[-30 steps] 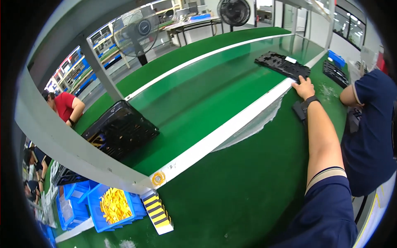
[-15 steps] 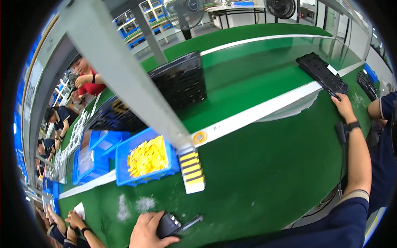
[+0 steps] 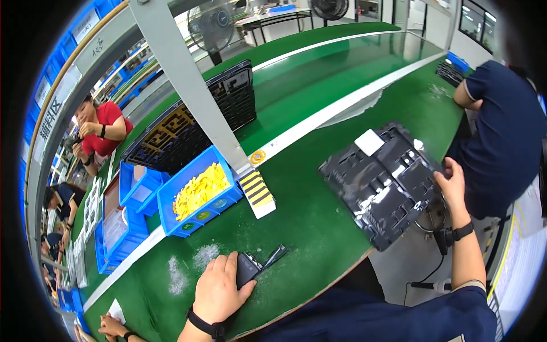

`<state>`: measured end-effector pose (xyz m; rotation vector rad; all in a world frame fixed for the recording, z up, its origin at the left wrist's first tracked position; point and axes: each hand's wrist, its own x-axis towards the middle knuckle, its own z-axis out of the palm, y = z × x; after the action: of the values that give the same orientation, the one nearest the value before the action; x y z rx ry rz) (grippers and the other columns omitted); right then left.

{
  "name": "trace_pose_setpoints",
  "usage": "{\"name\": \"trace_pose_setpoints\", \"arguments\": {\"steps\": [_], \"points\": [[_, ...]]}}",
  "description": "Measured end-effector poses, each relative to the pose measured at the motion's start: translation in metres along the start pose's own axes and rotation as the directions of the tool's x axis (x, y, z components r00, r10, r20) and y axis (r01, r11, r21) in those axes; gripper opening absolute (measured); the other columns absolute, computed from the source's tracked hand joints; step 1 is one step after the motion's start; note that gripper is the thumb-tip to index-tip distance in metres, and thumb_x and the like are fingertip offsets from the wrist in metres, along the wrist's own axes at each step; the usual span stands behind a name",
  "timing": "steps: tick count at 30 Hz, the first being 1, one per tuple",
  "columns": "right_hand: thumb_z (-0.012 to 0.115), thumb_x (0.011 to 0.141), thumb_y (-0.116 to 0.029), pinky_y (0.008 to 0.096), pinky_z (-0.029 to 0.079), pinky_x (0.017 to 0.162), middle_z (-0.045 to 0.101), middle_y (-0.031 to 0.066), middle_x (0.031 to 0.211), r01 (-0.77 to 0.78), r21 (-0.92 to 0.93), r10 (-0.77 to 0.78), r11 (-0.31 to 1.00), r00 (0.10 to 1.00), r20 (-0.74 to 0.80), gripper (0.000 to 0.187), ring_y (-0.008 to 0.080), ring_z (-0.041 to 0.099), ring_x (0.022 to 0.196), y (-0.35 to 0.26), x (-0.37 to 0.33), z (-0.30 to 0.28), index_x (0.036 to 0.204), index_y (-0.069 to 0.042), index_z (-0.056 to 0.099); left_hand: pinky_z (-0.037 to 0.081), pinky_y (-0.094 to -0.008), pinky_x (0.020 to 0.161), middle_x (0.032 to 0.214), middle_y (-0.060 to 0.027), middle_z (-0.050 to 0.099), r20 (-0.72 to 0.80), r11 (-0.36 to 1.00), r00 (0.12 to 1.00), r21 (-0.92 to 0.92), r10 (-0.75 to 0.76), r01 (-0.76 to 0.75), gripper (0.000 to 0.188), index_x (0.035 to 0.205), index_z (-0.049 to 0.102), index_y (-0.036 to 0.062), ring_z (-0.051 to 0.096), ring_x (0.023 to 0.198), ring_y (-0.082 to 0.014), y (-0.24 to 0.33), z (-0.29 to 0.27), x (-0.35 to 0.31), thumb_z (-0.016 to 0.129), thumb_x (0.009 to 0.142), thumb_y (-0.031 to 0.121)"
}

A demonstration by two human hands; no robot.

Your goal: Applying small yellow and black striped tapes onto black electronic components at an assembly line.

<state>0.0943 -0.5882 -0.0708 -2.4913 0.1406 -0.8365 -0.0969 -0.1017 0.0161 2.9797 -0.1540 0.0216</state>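
My left hand (image 3: 218,286) grips a small flat black box-shaped device (image 3: 247,269) on the green work table, fingers along its side and thumb at its near edge. From the device's right end stick out short thin black strips (image 3: 276,256). Far to the right, my right hand (image 3: 452,185) holds the right edge of a black moulded plastic tray (image 3: 383,181) with recessed compartments. The tray lies at the table's right edge. On its far side rests a white square piece (image 3: 369,142), and several shiny parts show in its recesses. My right fingertips are partly hidden at the rim.
A blue bin of yellow pieces (image 3: 200,191) stands beside a grey post (image 3: 191,80) with a yellow-black striped foot. Black trays (image 3: 233,97) stand upright behind it. Whitish scraps (image 3: 178,276) lie left of my left hand. A co-worker (image 3: 501,137) sits at the right; others work at left.
My right hand has brought the black tray from the far right of the table nearer to me. My left hand still grips the black device. The view has also shifted.
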Motion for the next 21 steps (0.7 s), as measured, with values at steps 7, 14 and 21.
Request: {"name": "trace_pose_setpoints", "arguments": {"steps": [7,14,21], "points": [[0.061,0.079,-0.008,0.0297,0.054,0.066,0.064,0.0057,0.084,-0.732,0.67,0.222,0.124,0.678,0.7,0.016,0.0144,0.064,0.07,-0.028,-0.046,-0.021,0.093,-0.003,0.056,0.047,-0.0368,0.077,0.095,-0.0156,0.056,-0.052,0.998,0.997,0.022,0.06,-0.059,0.066,0.114,0.051,-0.0052,0.055,0.089,-0.0308,-0.009,0.005,-0.005,0.074,0.066,0.035],[0.059,0.082,-0.006,0.0309,0.053,0.074,0.063,0.0079,0.091,-0.498,0.867,0.056,-0.011,0.866,0.498,0.019,0.016,0.063,0.08,-0.096,-0.052,-0.039,0.1,-0.002,0.053,0.043,-0.0382,0.086,0.1,-0.017,0.058,-0.268,0.922,0.964,-0.373,0.003,-0.106,0.066,0.115,0.05,-0.0054,0.055,0.097,-0.0313,-0.018,-0.007,-0.01,0.073,0.07,0.037],[0.063,0.079,-0.003,0.0282,0.053,0.071,0.062,0.0068,0.087,-0.413,0.909,-0.194,-0.061,0.898,0.395,0.022,0.0141,0.062,0.076,-0.22,-0.034,-0.051,0.097,-0.001,0.051,0.044,-0.0335,0.084,0.106,-0.0137,0.057,-0.241,0.436,0.96,-0.886,-0.146,-0.156,0.057,0.114,0.049,-0.0047,0.056,0.094,-0.0208,-0.036,-0.008,-0.024,0.07,0.076,0.032]]}}
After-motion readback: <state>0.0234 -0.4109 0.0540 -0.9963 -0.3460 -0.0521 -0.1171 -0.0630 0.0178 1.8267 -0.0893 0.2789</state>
